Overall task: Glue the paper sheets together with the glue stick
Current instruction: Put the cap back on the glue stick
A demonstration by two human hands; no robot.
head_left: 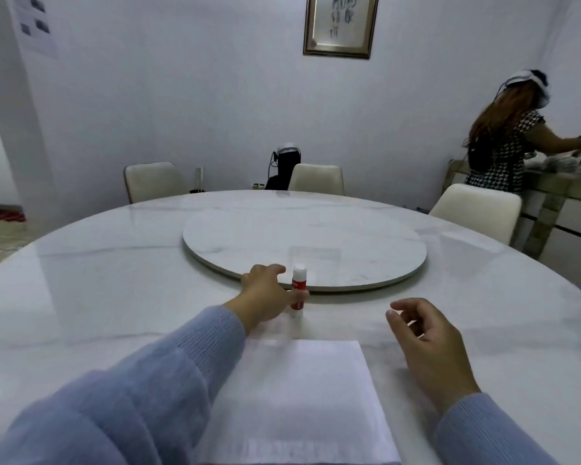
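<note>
A white glue stick with a red label stands upright on the table, just in front of the turntable's near edge. My left hand reaches around it from the left; the fingers are spread behind it and the thumb lies across the front of its label. The stick still rests on the table. A stack of white paper sheets lies flat at the near edge, right in front of me. My right hand hovers to the right of the paper with its fingers loosely curled and nothing in it.
The round white marble table carries a raised turntable at its centre. Pale chairs stand around the far side. Another person works at a side counter at the far right.
</note>
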